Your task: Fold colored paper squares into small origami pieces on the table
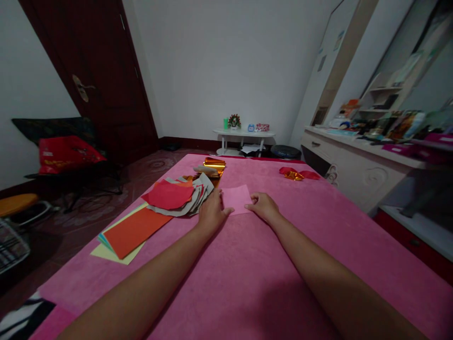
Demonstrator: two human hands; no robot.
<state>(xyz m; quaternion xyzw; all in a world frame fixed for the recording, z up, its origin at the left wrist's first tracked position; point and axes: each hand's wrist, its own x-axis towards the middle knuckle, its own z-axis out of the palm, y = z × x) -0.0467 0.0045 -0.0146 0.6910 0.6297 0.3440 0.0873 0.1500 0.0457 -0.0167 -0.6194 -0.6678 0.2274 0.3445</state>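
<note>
A small pink sheet of paper (236, 199) is held up just above the pink-covered table (226, 274). My left hand (213, 210) pinches its left edge, with the thumb along the near corner. On the right edge, the thumb and fingers of my right hand (263, 206) close on the paper. Left of my left hand lies a loose pile of red and grey paper pieces (170, 194). Nearer to me, a stack of coloured paper with an orange sheet (138, 229) on top lies at a slant.
Beyond the pile is a roll of gold foil (214, 164). Crumpled red and gold material (295, 174) lies at the far right of the table. A white side table (244, 133) stands by the wall, a cluttered dresser (339, 151) at right, and a chair with a red bag (69, 153) at left.
</note>
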